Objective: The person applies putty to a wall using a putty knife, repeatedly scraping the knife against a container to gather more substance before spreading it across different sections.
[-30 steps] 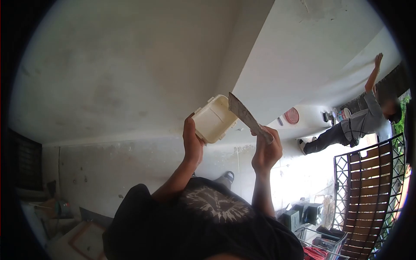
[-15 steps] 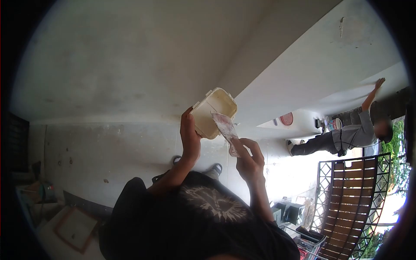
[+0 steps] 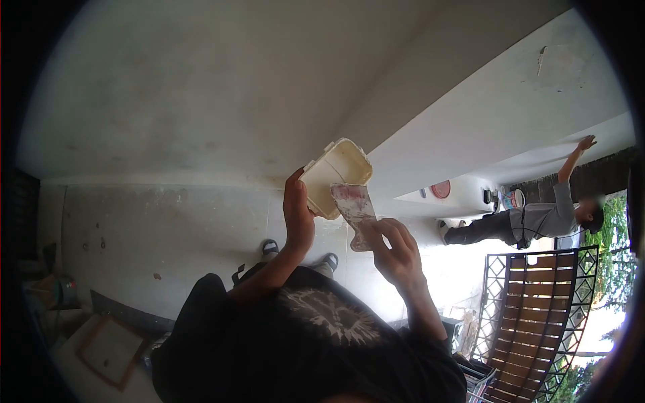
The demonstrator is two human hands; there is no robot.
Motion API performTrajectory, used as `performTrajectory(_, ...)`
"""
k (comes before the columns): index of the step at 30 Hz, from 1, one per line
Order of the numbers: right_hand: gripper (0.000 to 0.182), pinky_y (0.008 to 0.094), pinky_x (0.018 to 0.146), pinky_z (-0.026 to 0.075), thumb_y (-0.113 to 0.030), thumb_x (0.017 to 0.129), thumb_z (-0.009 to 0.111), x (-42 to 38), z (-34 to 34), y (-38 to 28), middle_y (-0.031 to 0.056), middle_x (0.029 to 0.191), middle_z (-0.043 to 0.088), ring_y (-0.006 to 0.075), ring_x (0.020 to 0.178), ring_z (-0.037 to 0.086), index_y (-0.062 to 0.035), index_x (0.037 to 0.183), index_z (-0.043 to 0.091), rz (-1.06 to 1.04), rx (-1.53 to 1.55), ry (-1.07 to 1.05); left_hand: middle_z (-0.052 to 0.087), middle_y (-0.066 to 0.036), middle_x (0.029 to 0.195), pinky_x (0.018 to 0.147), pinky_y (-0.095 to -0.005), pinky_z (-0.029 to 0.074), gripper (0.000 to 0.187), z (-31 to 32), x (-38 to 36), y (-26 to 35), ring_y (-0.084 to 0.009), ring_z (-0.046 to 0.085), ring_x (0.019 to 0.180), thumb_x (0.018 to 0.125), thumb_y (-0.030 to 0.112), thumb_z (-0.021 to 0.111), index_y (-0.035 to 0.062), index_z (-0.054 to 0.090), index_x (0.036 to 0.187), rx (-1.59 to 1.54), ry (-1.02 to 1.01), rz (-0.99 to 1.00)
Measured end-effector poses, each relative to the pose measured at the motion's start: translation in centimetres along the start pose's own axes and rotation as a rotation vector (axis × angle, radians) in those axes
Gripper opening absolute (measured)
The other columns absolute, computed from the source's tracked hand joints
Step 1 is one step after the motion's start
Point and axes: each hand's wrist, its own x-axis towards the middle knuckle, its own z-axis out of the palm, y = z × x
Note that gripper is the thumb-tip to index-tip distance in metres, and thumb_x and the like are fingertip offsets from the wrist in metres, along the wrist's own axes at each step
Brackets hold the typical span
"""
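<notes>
scraper (image 3: 352,208) across the mouth of the tub (image 3: 320,185)

a pale wall (image 3: 201,101) fills most of the view, above a worn floor (image 3: 175,221). to the right stand a slatted frame (image 3: 534,316) and another person (image 3: 541,218), one arm stretched out.

nearer, the left hand (image 3: 299,218) is closed around the left edge of the tub, holding it tilted with its hollow showing. the right hand (image 3: 398,254) has its fingers bent in around the handle end of the scraper and grips it there.

a second ago the scraper stood nearly edge-on at the tub's right rim; now its smeared flat face overlaps the opening, which i judge puts it in working position over the tub. it lies between the two hands, reaching left from the right one. whether it touches the tub's inside, i cannot tell.
</notes>
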Motion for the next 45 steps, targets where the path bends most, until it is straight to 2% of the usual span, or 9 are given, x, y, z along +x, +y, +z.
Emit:
performTrajectory(7,0.038,0.0365,0.069,0.056,0.011,0.065,0.067,-0.3,-0.3,0.6,0.0106,0.091,0.062,0.0267,0.083,0.065,0.0,0.101,0.069,0.051,-0.039,-0.035,0.047,-0.01,0.132,0.099,-0.0371,0.043,0.053,-0.9,0.1,0.0,-0.021,0.048,0.123,0.103,0.045,0.036,0.0062,0.038,0.138,-0.039,0.018,-0.021)
performTrajectory(9,0.039,0.0368,0.069,0.055,0.008,0.065,0.067,-0.3,-0.7,1.0,0.0107,0.092,0.06,0.0264,0.083,0.064,0.0011,0.103,0.067,0.037,-0.06,-0.055,0.047,-0.012,0.128,0.087,-0.0347,0.053,0.049,-1.0,0.3,-0.1,-0.0219,0.052,0.118,0.103,0.039,0.035,0.0046,0.04,0.136,-0.011,0.045,0.021)
performTrajectory(22,0.04,0.0362,0.07,0.055,0.005,0.067,0.068,0.2,-1.2,1.2,0.0104,0.096,0.059,0.0255,0.085,0.062,-0.0011,0.107,0.067,0.023,-0.11,-0.043,0.047,-0.011,0.128,0.089,-0.0354,0.052,0.049,-1.0,0.4,0.6,-0.0212,0.051,0.119,0.103,0.04,0.034,0.0052,0.039,0.137,-0.03,-0.001,-0.014)
performTrajectory(32,0.04,0.036,0.071,0.055,0.008,0.071,0.066,-1.7,-2.2,2.3,0.0105,0.095,0.06,0.0259,0.084,0.064,-0.0023,0.109,0.067,0.128,-0.195,-0.061,0.044,-0.011,0.136,0.101,-0.0392,0.043,0.06,-1.6,0.7,0.2,-0.0227,0.046,0.127,0.101,0.051,0.037,0.0069,0.035,0.141,-0.044,0.015,-0.065)
performTrajectory(36,0.022,0.0339,0.07,0.053,0.005,0.083,0.062,-1.9,-5.2,4.1,0.0116,0.092,0.063,0.0243,0.078,0.066,0.0015,0.105,0.067,0.437,-0.036,0.204,0.045,-0.01,0.135,0.093,-0.0392,0.049,0.058,-0.2,0.9,0.0,-0.0232,0.05,0.122,0.101,0.049,0.038,0.0063,0.037,0.14,-0.141,0.07,-0.116)
performTrajectory(39,0.019,0.0304,0.078,0.048,-0.012,0.096,0.052,-2.4,-6.0,6.5,0.0095,0.089,0.067,0.0168,0.081,0.064,0.0029,0.096,0.064,0.728,0.375,0.592,0.045,-0.01,0.138,0.094,-0.0419,0.049,0.06,-2.3,2.1,-1.0,-0.0244,0.049,0.123,0.1,0.051,0.039,0.0074,0.036,0.141,-0.282,0.021,-0.191)
performTrajectory(40,0.018,0.032,0.079,0.049,-0.012,0.098,0.052,-2.9,-5.8,7.9,0.0111,0.097,0.067,0.0147,0.086,0.063,0.0021,0.103,0.061,0.765,0.66,0.758,0.045,-0.01,0.138,0.094,-0.0419,0.049,0.06,-3.2,2.4,-1.3,-0.0244,0.049,0.123,0.1,0.051,0.039,0.0074,0.036,0.141,-0.274,-0.025,-0.19)
performTrajectory(42,0.018,0.0327,0.081,0.05,-0.013,0.099,0.052,-1.8,-6.3,9.7,0.0104,0.1,0.066,0.0153,0.089,0.062,0.0009,0.107,0.06,0.614,1.05,1.071,0.046,-0.01,0.139,0.092,-0.045,0.05,0.063,-4.8,2.8,-1.5,-0.0266,0.05,0.123,0.099,0.054,0.038,0.0084,0.035,0.142,-0.302,0.02,-0.269)
performTrajectory(45,0.017,0.0335,0.085,0.052,-0.013,0.099,0.053,-1.0,-6.5,13.0,0.0089,0.102,0.065,0.0164,0.088,0.062,0.0006,0.108,0.059,0.458,1.361,1.229,0.046,-0.011,0.139,0.09,-0.048,0.051,0.066,-5.1,2.6,0.4,-0.0287,0.051,0.122,0.099,0.056,0.037,0.0086,0.033,0.144,-0.253,0.053,-0.276)
